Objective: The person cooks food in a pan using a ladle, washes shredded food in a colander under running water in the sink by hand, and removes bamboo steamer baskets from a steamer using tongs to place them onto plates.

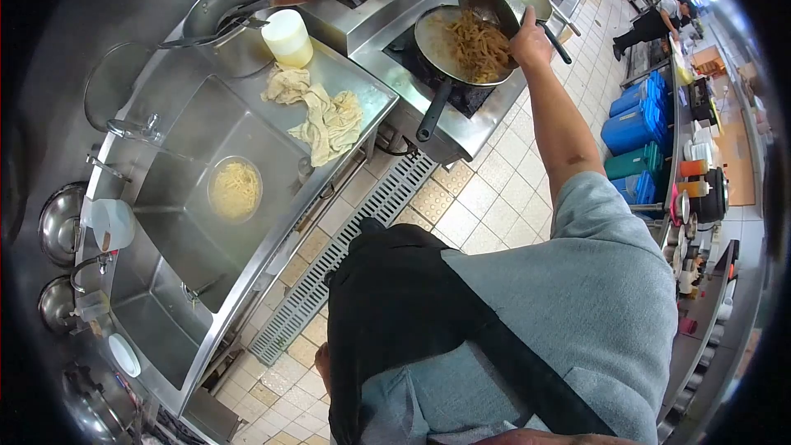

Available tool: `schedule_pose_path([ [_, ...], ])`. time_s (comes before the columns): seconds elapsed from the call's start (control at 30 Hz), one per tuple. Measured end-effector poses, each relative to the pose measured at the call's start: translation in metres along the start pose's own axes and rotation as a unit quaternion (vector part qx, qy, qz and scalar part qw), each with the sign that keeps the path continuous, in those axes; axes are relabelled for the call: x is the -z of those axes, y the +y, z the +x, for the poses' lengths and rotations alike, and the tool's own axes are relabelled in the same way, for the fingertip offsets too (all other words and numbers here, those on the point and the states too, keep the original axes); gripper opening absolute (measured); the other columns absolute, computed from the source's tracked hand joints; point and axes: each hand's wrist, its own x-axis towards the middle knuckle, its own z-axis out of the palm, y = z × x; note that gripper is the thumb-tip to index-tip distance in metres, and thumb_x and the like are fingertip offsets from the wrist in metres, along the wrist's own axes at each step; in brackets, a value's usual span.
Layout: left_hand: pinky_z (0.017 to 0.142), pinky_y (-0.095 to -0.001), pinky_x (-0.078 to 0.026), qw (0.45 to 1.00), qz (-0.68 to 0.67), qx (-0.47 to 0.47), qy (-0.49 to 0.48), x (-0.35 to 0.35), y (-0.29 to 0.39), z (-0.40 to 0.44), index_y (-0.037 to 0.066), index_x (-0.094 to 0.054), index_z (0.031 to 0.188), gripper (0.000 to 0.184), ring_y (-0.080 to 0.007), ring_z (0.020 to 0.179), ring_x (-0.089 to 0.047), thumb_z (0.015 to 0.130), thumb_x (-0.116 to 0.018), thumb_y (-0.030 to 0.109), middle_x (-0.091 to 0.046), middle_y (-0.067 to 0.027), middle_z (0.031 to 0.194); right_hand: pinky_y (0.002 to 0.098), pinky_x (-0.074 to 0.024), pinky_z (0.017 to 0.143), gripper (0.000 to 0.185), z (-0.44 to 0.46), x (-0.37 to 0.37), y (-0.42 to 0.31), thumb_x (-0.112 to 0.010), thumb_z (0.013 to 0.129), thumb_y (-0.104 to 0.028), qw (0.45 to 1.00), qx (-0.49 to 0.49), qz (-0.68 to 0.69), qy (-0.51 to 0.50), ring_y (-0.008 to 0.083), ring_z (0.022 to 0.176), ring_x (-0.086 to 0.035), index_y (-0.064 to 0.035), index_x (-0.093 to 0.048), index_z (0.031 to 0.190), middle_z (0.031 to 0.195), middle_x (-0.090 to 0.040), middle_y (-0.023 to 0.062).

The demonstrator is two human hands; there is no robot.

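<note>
My right hand (531, 39) is wrapped round a metal bowl (492, 2), which is tilted over a frying pan (434, 33) on the stove. Brown strips of food (478, 43) lie in the pan and reach up to the bowl's lip. The pan's black handle (434, 111) points toward me, and no hand is on it. Down at my side, by the black apron, my left hand (323, 360) shows only in part, its fingers hidden.
To the left, a steel sink (198, 128) holds a bowl of pale strips (236, 189). Cloths (329, 119) and a white tub (287, 38) lie on its counter. A floor grate (346, 255) runs below. Blue bins (634, 128) and another person (659, 23) are at the right.
</note>
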Motion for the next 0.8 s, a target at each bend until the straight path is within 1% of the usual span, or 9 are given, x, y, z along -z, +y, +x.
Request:
schedule_pose_path([
  [0.2,0.07,-0.04,-0.045,0.998,-0.054,0.041,0.008,-0.004,0.005,0.004,-0.002,-0.051,0.074,0.032,-0.0317,0.076,-0.057,0.087,-0.042,0.026,-0.06,-0.018,0.081,0.0414,-0.0504,0.074,0.055,0.006,-0.012,0.007,-0.048,0.08,-0.014,0.999,-0.003,-0.013,0.039,0.0416,0.089,-0.06,-0.0058,-0.025,0.129,0.107,-0.053,0.0302],
  [0.37,0.07,-0.0403,-0.045,0.965,-0.209,0.155,0.022,0.009,0.022,0.018,-0.002,-0.051,0.075,0.032,-0.0327,0.077,-0.057,0.087,-0.042,0.026,-0.06,-0.0185,0.081,0.0382,-0.0551,0.046,0.027,0.018,-0.002,0.018,-0.047,0.079,-0.009,0.937,-0.138,0.262,-0.183,0.033,0.058,-0.064,0.0077,-0.053,0.1,0.079,-0.063,0.0206],
  [0.53,0.071,-0.0407,-0.045,0.967,-0.195,0.159,0.042,0.025,0.045,0.024,-0.002,-0.051,0.075,0.032,-0.0337,0.078,-0.057,0.087,-0.042,0.026,-0.06,-0.019,0.082,0.0409,-0.0553,0.044,0.02,0.035,-0.008,0.046,-0.046,0.079,-0.007,0.897,-0.199,0.356,-0.168,0.0304,0.057,-0.064,0.0075,-0.058,0.085,0.076,-0.063,0.0185],
  [0.57,0.071,-0.0408,-0.045,0.976,-0.155,0.143,0.045,0.027,0.048,0.025,-0.002,-0.051,0.075,0.032,-0.0339,0.079,-0.057,0.087,-0.042,0.026,-0.06,-0.0191,0.082,0.0423,-0.0551,0.048,0.022,0.043,-0.009,0.054,-0.047,0.079,-0.007,0.91,-0.173,0.328,-0.182,0.0326,0.061,-0.064,0.0062,-0.056,0.093,0.078,-0.063,0.0202],
  [0.63,0.073,-0.0424,-0.045,0.999,-0.005,-0.022,0.043,0.022,0.019,0.031,-0.002,-0.052,0.077,0.032,-0.0365,0.082,-0.056,0.086,-0.042,0.027,-0.059,-0.0202,0.084,0.0437,-0.0549,0.052,0.027,0.043,-0.008,0.056,-0.048,0.078,-0.007,0.922,-0.149,0.299,-0.196,0.0347,0.064,-0.064,0.005,-0.053,0.101,0.079,-0.063,0.0219],
  [0.67,0.074,-0.044,-0.045,0.971,0.145,-0.187,0.04,0.017,0.002,0.035,-0.002,-0.053,0.079,0.033,-0.0391,0.086,-0.056,0.086,-0.043,0.028,-0.059,-0.0214,0.086,0.0446,-0.0533,0.059,0.036,0.03,-0.006,0.047,-0.048,0.077,-0.007,0.985,-0.043,0.15,-0.076,0.0373,0.07,-0.064,0.0008,-0.045,0.112,0.082,-0.062,0.0245],
  [0.7,0.074,-0.044,-0.045,0.97,0.146,-0.188,0.039,0.011,-0.004,0.039,-0.002,-0.053,0.079,0.033,-0.0391,0.086,-0.056,0.086,-0.043,0.028,-0.059,-0.0214,0.086,0.0456,-0.0518,0.065,0.047,0.011,0.004,0.03,-0.049,0.077,-0.007,0.997,0.065,-0.006,0.048,0.0399,0.076,-0.063,-0.0034,-0.038,0.123,0.085,-0.061,0.0271],
  [0.73,0.075,-0.0453,-0.045,0.98,0.12,-0.156,0.026,0.005,-0.011,0.042,-0.002,-0.053,0.08,0.03,-0.0396,0.086,-0.055,0.085,-0.045,0.027,-0.059,-0.0216,0.087,0.0453,-0.0475,0.074,0.062,-0.003,0.023,0.013,-0.049,0.077,-0.008,0.997,0.059,-0.042,0.001,0.0426,0.087,-0.059,-0.0117,-0.021,0.133,0.097,-0.057,0.0302],
  [0.8,0.075,-0.0466,-0.045,0.988,0.093,-0.124,0.013,0.009,-0.005,0.044,-0.002,-0.053,0.082,0.028,-0.0402,0.087,-0.055,0.084,-0.047,0.026,-0.059,-0.0218,0.089,0.0464,-0.0481,0.073,0.061,-0.015,0.031,0.008,-0.049,0.079,-0.01,0.989,0.118,-0.059,0.069,0.0417,0.089,-0.059,-0.0143,-0.023,0.134,0.105,-0.055,0.0275],
])
